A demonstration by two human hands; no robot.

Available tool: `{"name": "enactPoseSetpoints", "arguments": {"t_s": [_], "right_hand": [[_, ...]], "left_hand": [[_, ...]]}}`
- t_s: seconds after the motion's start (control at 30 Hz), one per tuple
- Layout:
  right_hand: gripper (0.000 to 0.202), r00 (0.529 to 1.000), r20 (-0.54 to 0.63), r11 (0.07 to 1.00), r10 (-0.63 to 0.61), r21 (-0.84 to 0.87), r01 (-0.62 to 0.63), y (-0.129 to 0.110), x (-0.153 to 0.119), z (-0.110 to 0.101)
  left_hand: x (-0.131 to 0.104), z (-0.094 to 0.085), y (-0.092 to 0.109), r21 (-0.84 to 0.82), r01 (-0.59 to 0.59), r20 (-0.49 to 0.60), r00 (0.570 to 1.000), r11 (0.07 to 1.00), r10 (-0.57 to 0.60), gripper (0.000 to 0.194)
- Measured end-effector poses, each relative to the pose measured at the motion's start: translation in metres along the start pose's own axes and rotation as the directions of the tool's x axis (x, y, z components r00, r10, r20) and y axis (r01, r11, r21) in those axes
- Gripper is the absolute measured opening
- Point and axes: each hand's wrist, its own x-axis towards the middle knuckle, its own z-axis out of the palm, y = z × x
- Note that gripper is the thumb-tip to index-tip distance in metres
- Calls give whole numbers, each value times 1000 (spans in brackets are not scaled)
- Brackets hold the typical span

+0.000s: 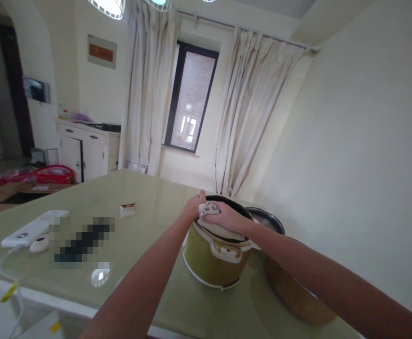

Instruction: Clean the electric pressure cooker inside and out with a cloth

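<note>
A green pot-shaped cooker with a white rim and a dark inner edge stands near the right side of the table. A pale patterned cloth lies at its rim. My left hand is at the rim's left side, its fingers closed on the cloth's edge, thumb up. My right hand reaches across the rim from the right, fingers wrapped on the same cloth. Both hands are close together, and the cooker's inside is mostly hidden behind them.
On the pale green table lie a white power bank with a cable, a round white object and a small packet. A metal bowl and a large brown basin stand right of the cooker.
</note>
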Motion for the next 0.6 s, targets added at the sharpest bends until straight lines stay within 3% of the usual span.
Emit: {"name": "enactPoseSetpoints", "arguments": {"t_s": [0.07, 0.13, 0.27, 0.33, 0.43, 0.5, 0.6], "right_hand": [[49, 999, 9, 996, -48, -76, 48, -1, -9, -4], [46, 991, 118, 978, -61, -190, 83, -4, -22, -25], [39, 963, 269, 911, -8, -394, 118, -14, -39, -60], [40, 971, 238, 913, -31, -389, 124, -17, -36, -52], [44, 999, 9, 947, -54, -316, 54, -17, -22, -18], [47, 993, -111, 957, -33, -291, 0, -14, -17, -1], [45, 999, -25, 964, -41, -265, 32, -7, -21, -6]], "left_hand": [[0, 0, -1, 22, -42, -1, 999, 999, 42, 54], [1, 2, -2, 39, -80, -8, 997, 996, 80, 50], [2, 7, -3, 54, -93, -24, 995, 994, 94, 63], [3, 7, -3, 66, -93, -23, 995, 993, 95, 66], [4, 4, -3, 96, -109, -10, 994, 989, 111, 56], [3, 2, -3, 112, -132, -1, 991, 985, 133, 48], [3, 3, -4, 109, -172, -8, 985, 979, 173, 45]]}}
